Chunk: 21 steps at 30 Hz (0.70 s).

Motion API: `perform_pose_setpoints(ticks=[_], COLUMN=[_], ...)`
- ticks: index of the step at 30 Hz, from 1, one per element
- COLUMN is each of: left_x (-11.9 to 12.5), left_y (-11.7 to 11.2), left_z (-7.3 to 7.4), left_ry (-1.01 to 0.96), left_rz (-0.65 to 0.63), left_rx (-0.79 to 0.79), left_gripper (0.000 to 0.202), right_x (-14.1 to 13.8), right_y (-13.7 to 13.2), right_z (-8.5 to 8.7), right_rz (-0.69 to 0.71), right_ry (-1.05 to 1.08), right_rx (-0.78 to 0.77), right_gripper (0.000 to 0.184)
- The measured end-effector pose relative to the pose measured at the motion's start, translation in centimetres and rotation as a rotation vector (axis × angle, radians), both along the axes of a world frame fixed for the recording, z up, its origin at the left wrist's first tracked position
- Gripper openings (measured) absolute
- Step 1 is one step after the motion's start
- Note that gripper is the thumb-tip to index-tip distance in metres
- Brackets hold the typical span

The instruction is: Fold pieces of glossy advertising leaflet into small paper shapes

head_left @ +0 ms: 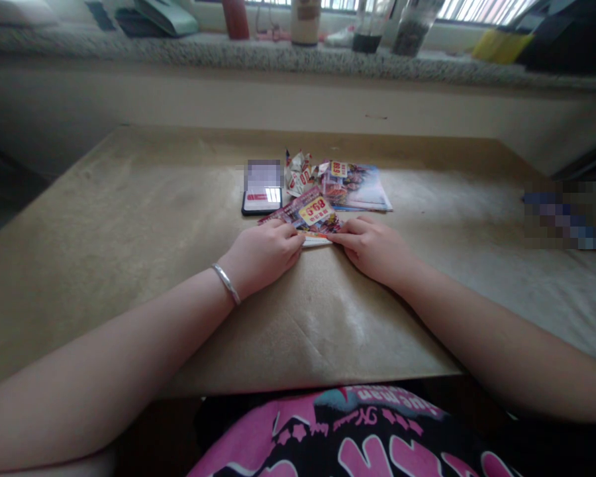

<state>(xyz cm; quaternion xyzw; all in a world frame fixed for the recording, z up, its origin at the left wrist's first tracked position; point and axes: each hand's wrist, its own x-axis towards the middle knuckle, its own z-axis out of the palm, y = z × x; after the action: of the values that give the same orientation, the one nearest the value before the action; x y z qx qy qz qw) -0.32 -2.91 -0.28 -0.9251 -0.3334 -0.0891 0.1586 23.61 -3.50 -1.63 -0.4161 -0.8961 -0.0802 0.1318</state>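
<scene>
A printed paper sheet [314, 213] with a yellow price patch lies at the middle of the table, and its near edge shows a pale folded strip. My left hand [273, 250], with a silver bangle at its wrist, has its fingers curled on the sheet's left side. On the right side, my right hand [370, 244] presses its closed fingers on the near edge. Just beyond is a folded paper piece [298, 173] in white and red. Beside that lie several printed leaflets [360, 185]. A phone [262, 199] with a lit screen lies behind my left hand.
The table [153, 218] has a tan cover and meets the wall at its far side. A speckled windowsill [198, 52] holds a red container [236, 18], jars and a yellow item [501, 45]. A partly blurred flat object [566, 218] lies at the right.
</scene>
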Motion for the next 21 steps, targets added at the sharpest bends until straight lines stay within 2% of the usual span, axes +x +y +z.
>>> perform_pose_setpoints(ticks=[11, 21], left_x=[0.6, 1.1], left_y=[-0.2, -0.7], left_z=[0.3, 0.2], left_ry=[0.018, 0.01], left_rz=[0.067, 0.104], left_rx=[-0.078, -0.048], left_gripper=[0.028, 0.027], right_x=[-0.1, -0.2], right_y=[-0.3, -0.4], right_z=[0.3, 0.3], right_rz=[-0.028, -0.031], right_ry=[-0.05, -0.052], right_rx=[0.003, 0.015], right_gripper=[0.034, 0.032])
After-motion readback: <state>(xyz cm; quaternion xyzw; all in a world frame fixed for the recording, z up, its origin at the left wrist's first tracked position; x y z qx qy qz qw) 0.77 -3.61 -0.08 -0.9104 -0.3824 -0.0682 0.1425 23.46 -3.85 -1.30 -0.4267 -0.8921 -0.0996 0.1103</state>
